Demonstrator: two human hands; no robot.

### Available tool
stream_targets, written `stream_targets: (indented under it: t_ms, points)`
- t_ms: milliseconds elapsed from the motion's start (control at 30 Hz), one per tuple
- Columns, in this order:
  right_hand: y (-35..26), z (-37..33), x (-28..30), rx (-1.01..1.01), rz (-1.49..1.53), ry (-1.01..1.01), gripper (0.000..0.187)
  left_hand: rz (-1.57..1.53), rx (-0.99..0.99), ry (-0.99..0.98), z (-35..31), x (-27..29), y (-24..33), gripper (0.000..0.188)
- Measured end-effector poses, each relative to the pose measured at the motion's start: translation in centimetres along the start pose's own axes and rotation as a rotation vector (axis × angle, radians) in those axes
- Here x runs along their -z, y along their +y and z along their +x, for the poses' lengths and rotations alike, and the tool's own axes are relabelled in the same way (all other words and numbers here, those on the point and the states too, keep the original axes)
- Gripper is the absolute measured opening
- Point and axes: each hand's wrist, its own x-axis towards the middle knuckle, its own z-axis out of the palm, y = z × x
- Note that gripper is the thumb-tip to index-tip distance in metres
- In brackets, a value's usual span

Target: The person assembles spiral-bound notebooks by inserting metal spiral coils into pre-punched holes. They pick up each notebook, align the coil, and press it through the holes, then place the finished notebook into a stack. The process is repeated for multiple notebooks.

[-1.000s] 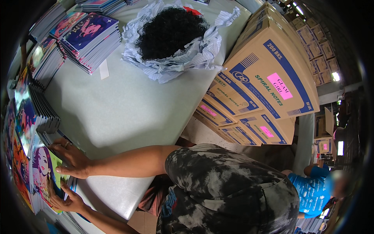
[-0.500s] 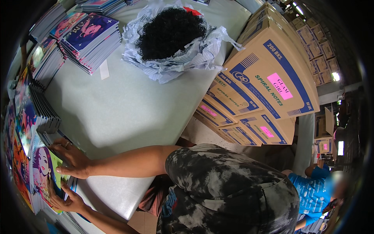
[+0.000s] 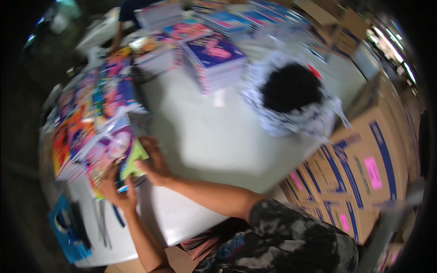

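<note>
A spiral notebook (image 3: 116,144) with a pink-and-purple illustrated cover and a green corner lies at the table's left side. My left hand (image 3: 119,190) grips its near edge, thumb apart from the fingers. On the opposite side my right hand (image 3: 154,164) holds the edge, its thumb over the green part. Whether they hold one notebook or several is blurred. Beyond lie rows of colourful notebooks (image 3: 111,93), partly overlapped by a pale, shiny strip.
Notebook stacks (image 3: 214,61) stand farther back. Crumpled white paper (image 3: 268,120) cups a black curly mass (image 3: 291,86). Cardboard boxes (image 3: 355,170) rise beside the table's right edge. A blue item (image 3: 68,230) and thin dark strands (image 3: 104,225) lie near left. Another person's arm (image 3: 119,36) shows at the back.
The whole view has swung left and blurred, so the table and boxes sit farther right. Both hands remain at the same notebook; the blue item at near left shows more fully.
</note>
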Motion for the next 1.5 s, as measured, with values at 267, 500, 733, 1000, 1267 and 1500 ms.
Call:
stream_targets:
  t_ms: [267,500,733,1000,1267,1500]
  points:
    - [-0.21,0.42,0.17,0.018,0.014,0.001,0.058,0.039,0.092,-0.010,0.22,0.57,0.70,0.030]
    - [-0.45,0.17,0.38,0.003,0.039,-0.006,0.058,0.045,0.094,-0.011,0.00,0.57,0.93,0.032]
    - [0.06,-0.07,0.32,0.001,0.002,-0.006,0.059,0.058,0.082,-0.006,-0.11,0.46,0.76,0.032]
    - [-0.34,0.18,0.45,-0.020,0.027,-0.012,0.059,0.058,0.075,-0.013,0.03,0.37,0.77,0.031]
    - [0.04,0.00,0.19,-0.028,0.034,0.008,0.060,0.066,0.048,-0.013,-0.37,0.02,0.38,0.034]
    - [-0.34,-0.03,0.29,-0.027,0.033,0.025,0.060,0.057,0.022,-0.005,-0.33,0.07,0.54,0.030]
